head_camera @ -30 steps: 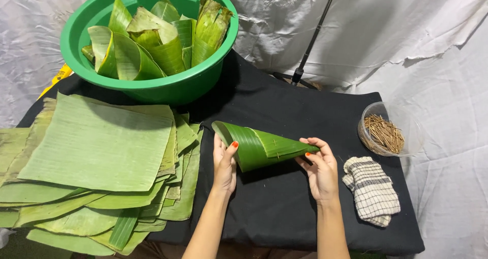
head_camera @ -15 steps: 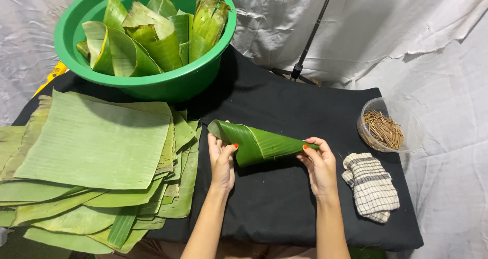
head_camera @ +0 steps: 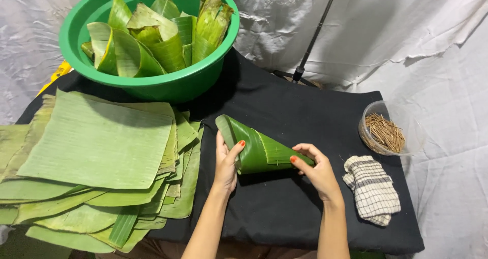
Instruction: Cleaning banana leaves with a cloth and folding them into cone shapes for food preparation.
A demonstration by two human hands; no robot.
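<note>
Down at the near edge, both hands are on the leaf cone (head_camera: 256,149), which lies on its side above the black tabletop (head_camera: 284,208). The left hand (head_camera: 226,162) is wrapped around the cone's wide, open end; the right hand (head_camera: 317,170) pinches the narrow tip. To the left sits a stack of flat banana leaves (head_camera: 96,147), to the right a checked cloth (head_camera: 372,189). Further back, a clear bowl of sticks (head_camera: 385,133), and a green basin (head_camera: 168,83) filled with rolled cones.
</note>
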